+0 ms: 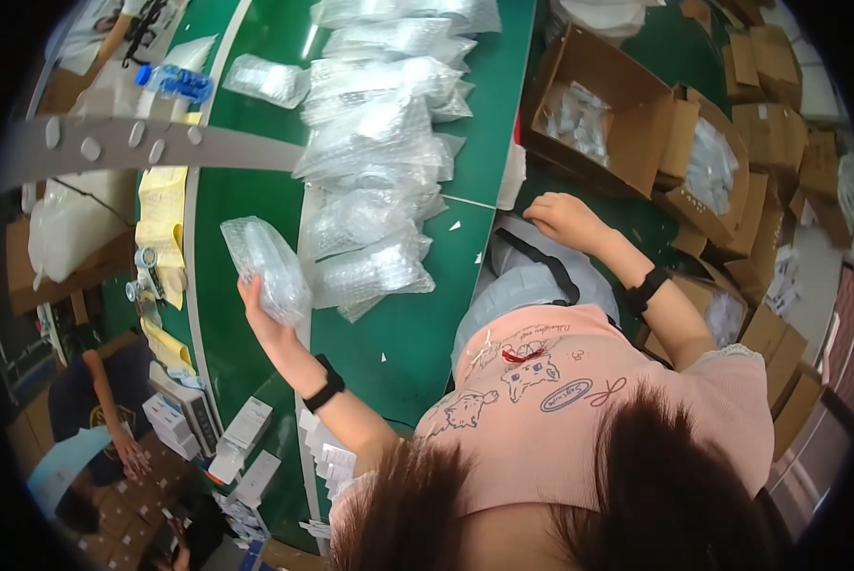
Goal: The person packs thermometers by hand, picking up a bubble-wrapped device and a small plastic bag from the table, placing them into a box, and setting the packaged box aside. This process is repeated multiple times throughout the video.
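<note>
My left hand (269, 324) is closed around the lower end of a clear bubble-wrap package (267, 266), which is tilted over the green table; its contents are blurred by the wrap. Beside it, a long row of overlapping bubble-wrap packages (375, 214) runs away toward the far end. A single bubble-wrap package (265, 81) lies apart, left of the row's far part. Over my lap, past the table's edge, hovers my right hand (568, 222), its fingers loosely bent and apart from any package. Both wrists wear dark bands.
A grey perforated metal bar (208, 145) crosses above the table from the left. An open cardboard box (594, 119) with packages stands at right, near more cartons. White boxes (241, 433) and a blue-capped bottle (175, 83) sit at left. A co-worker's hand (130, 457) is lower left.
</note>
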Demonstrator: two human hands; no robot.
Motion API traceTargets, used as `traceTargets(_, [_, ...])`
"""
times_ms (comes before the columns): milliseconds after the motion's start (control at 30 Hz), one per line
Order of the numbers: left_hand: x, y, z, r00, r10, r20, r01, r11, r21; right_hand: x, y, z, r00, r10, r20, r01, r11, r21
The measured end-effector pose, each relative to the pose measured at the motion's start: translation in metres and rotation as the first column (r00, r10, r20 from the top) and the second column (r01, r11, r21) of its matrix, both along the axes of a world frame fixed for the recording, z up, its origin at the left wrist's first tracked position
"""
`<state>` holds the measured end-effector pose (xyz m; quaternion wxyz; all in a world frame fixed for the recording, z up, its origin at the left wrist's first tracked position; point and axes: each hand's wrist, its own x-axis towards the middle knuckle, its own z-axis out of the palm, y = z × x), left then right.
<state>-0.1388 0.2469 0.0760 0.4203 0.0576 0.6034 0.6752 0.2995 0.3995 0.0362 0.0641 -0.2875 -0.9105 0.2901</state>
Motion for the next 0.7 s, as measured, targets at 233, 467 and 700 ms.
traceTargets(233, [0.115,0.014,0.054,0.997,-0.059,0.039,0.054,0.991,0.12,0.058,-0.038,-0.009,0.937,-0.35,0.017,0.35,0.935,-0.058])
traceTargets(467, [0.187,0.031,0.076,0.927,-0.359,0.109,0.347,0.931,0.116,0.085,-0.088,-0.016,0.706,-0.705,0.066,0.641,0.597,-0.483])
traceTargets(700, [0.269,0.045,0.063,0.334,-0.719,-0.61,0.821,0.54,-0.187,-0.008,-0.062,0.066,0.291,-0.945,-0.151,-0.463,-0.001,-0.887])
